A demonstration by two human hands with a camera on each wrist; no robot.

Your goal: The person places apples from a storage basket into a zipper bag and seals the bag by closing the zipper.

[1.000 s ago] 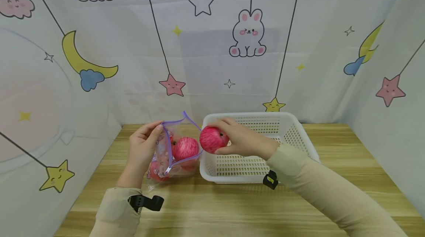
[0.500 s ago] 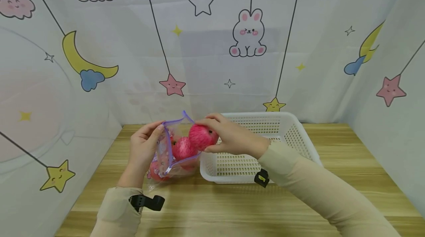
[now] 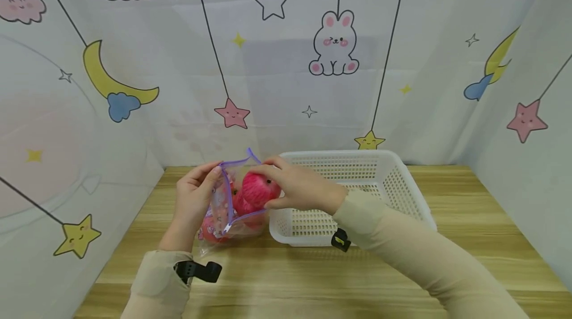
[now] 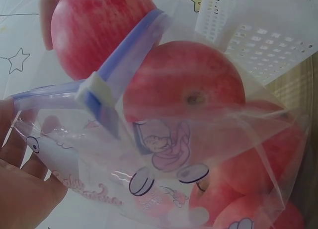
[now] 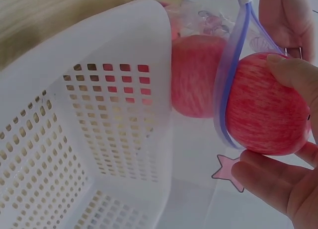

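Note:
My right hand [image 3: 301, 185] grips a red apple [image 3: 260, 191] at the mouth of a clear zip bag [image 3: 213, 210] with a purple zipper edge. In the right wrist view, thumb and fingers curl round the apple [image 5: 268, 105] beside the purple zip. My left hand [image 3: 194, 197] pinches the bag's left rim, and the mouth stands apart. Several more apples lie inside the bag; the left wrist view shows one apple [image 4: 184, 85] near the top and others lower down, behind the printed plastic. The white slider [image 4: 94, 95] sits at the bag's near corner.
A white perforated plastic basket [image 3: 413, 195] stands on the wooden table [image 3: 277, 279], right beside the bag and beneath my right forearm. A white cloth with printed cartoons [image 3: 308, 86] hangs behind and on both sides.
My right hand has moved left with the apple, from over the basket's left rim to the bag's mouth. The left hand has stayed nearly still at the bag's rim.

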